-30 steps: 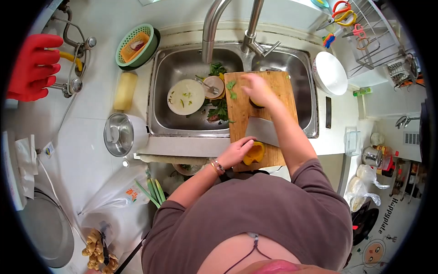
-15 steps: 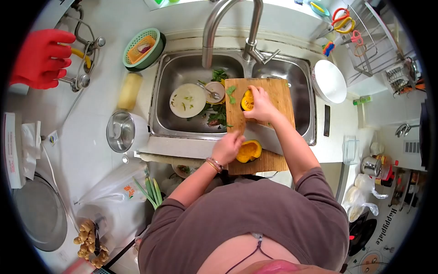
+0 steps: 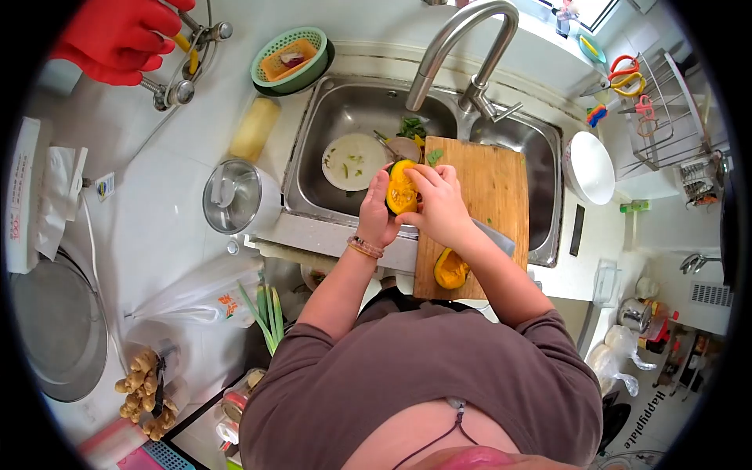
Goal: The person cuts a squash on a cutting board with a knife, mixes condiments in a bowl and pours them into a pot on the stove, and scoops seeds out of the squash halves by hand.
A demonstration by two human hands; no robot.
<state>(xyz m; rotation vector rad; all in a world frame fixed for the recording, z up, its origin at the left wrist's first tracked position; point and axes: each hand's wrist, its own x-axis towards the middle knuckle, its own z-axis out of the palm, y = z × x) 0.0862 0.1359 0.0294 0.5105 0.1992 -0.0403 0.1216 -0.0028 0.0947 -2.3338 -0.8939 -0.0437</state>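
My left hand cups a piece of pumpkin from its dark rind side, over the left edge of the cutting board. The orange cut face, with stringy pulp and seeds, is turned to the right. On that face and its lower edge are the bent fingers of my right hand. Another pumpkin piece lies cut side up on the near part of the board. A knife blade shows beside my right forearm; its handle is hidden.
The board lies across the double sink. In the left basin are a white bowl, a smaller dish with a spoon and green leaves. The faucet arches above. A white bowl stands at right, a steel pot at left.
My left hand has come up from the board's near left edge to the pumpkin piece. That piece has been lifted off the board and tilted. The view has shifted.
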